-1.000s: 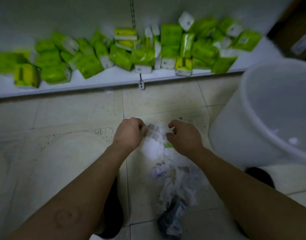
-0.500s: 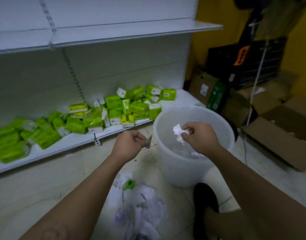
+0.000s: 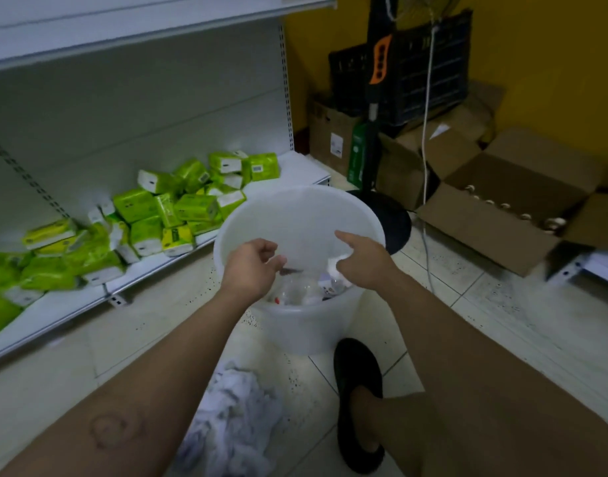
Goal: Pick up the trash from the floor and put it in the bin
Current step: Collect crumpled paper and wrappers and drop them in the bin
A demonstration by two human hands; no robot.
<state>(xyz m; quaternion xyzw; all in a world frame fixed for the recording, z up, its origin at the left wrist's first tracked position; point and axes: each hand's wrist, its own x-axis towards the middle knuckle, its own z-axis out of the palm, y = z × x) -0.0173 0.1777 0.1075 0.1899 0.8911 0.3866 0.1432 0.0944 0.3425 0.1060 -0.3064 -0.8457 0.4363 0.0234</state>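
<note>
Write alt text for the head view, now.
A person's left hand and right hand are over a white bin holding some trash, crumpled white paper at the right palm. A pile of paper trash lies on the floor beside a black shoe.

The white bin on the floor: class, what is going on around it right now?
A person holds both hands over the white bin. A crumpled white paper shows under the right hand; whether it is gripped or dropping is unclear. The left hand has loosely curled fingers. Some trash lies in the bin, and a heap of paper trash lies on the floor.
</note>
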